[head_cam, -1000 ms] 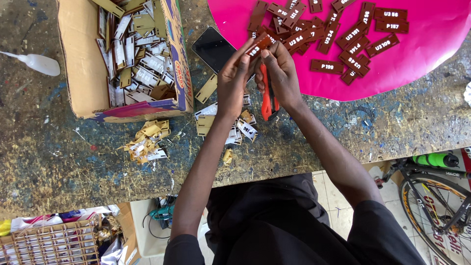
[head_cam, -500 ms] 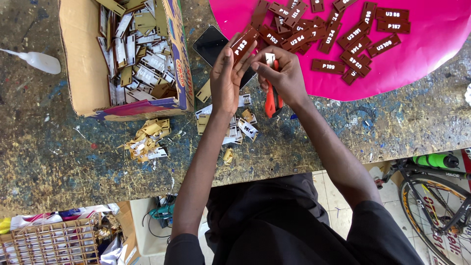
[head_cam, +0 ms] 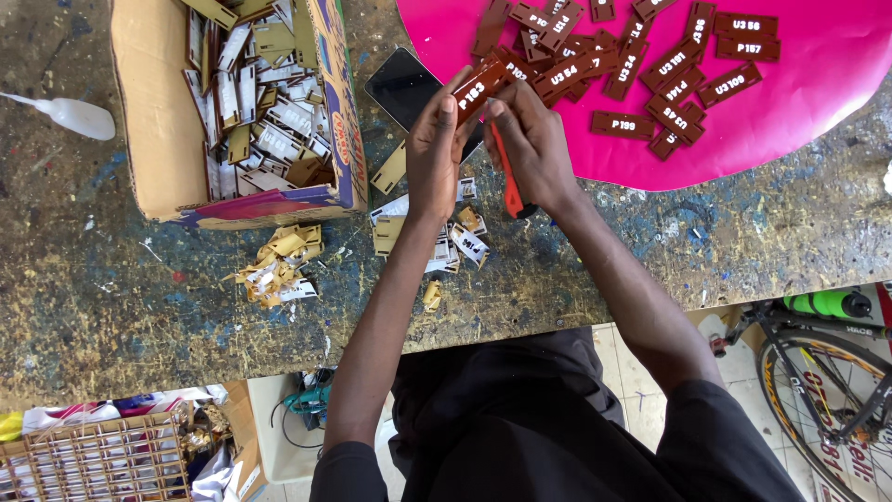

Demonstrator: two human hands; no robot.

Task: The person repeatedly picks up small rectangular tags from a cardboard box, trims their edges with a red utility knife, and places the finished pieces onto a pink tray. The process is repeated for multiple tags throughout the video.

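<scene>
Head view looks down on a paint-spattered workbench (head_cam: 139,307), the biggest thing here, with a bright pink sheet (head_cam: 818,112) over its far right side and a cardboard box (head_cam: 153,121) of pale backed tags on the left. Scattered over the pink sheet are dark red tags (head_cam: 641,84) – a loose pile, some overlapping. A dark phone (head_cam: 404,88) lies between box and sheet, and peeled paper scraps (head_cam: 274,265) sit just in front of the box.

Left hand (head_cam: 432,153) pinches 1 dark red tag (head_cam: 478,85) by its edges, held up above the bench near the sheet's rim. Right hand (head_cam: 534,144) is wrapped around a red-handled tool (head_cam: 509,181), tip at the tag.

The tag looks thin, stiff and light – probably a bit slick, so gripping the long edges seems the safest hold.
</scene>
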